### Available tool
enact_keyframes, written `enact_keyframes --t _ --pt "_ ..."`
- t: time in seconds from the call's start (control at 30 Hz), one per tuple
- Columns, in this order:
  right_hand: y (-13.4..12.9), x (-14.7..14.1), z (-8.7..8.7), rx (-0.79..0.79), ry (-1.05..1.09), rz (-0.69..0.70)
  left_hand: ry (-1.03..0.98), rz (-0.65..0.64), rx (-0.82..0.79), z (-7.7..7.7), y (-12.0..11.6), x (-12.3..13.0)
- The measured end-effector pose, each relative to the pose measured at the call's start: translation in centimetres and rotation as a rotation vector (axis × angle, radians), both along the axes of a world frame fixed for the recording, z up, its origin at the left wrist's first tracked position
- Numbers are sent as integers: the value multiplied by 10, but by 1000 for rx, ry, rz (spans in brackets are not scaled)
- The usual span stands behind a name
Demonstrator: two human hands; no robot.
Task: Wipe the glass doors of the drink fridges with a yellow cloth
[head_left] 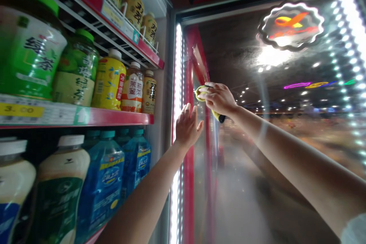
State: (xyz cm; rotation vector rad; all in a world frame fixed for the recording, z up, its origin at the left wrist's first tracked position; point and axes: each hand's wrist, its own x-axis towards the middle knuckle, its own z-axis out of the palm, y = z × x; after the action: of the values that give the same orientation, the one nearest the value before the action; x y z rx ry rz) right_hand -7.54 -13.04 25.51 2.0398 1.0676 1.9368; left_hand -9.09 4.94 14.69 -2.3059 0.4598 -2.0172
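Observation:
My right hand (219,98) is closed on a yellow-green cloth (201,93) against the inner face of a glass door (237,183). A yellow strip with a dark end pokes out below that hand; whether it belongs to the cloth I cannot tell. Lower and to the left, my left hand (188,125) is open, fingers pointing up and thumb apart. It lies over the door's lit edge strip (177,57) and red frame (188,183); whether it touches them I cannot tell.
To the left, cooler shelves (128,119) hold several bottles, including green tea (37,45), a yellow bottle (108,80) and blue bottles (104,175). A scalloped light shape (291,26) shows on the glass at upper right. More lights line the far right edge.

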Motion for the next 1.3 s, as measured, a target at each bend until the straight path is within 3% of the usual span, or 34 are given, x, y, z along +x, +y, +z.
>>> enact_keyframes --t 0.1,0.17,0.27,0.37,0.47,0.57,0.63,0.77,0.9,0.97,1.03,1.13,1.23,1.3 --pt "14 4 9 245 -26 23 9 6 18 -6 7 -1" --pt "34 7 14 314 -15 41 20 12 32 -9 10 -2" --pt "55 8 12 111 34 61 44 17 47 -10 12 -4" --pt "53 6 9 -92 44 66 66 13 72 -12 14 -5" --pt "50 8 19 2 33 70 59 -10 76 -19 17 -3" --pt "63 11 32 169 44 85 34 -58 78 -25 20 2" --pt "73 13 33 178 65 100 13 -102 80 -27 22 5" --pt "73 10 16 -21 78 114 -51 -159 41 -26 23 11" --pt "46 0 7 -266 62 70 -72 -184 16 -22 23 12" --pt "28 -5 9 -205 45 33 -68 -188 33 -20 25 10" --pt "14 -10 6 -8 9 4 -63 -185 59 -16 27 8" --pt "5 -13 -15 236 -49 -30 -59 -197 76 -9 31 3" --pt "10 -15 -39 112 -53 -67 -71 -221 36 2 29 0" --pt "13 -17 -43 -31 -40 -88 -83 -237 3 11 22 1"
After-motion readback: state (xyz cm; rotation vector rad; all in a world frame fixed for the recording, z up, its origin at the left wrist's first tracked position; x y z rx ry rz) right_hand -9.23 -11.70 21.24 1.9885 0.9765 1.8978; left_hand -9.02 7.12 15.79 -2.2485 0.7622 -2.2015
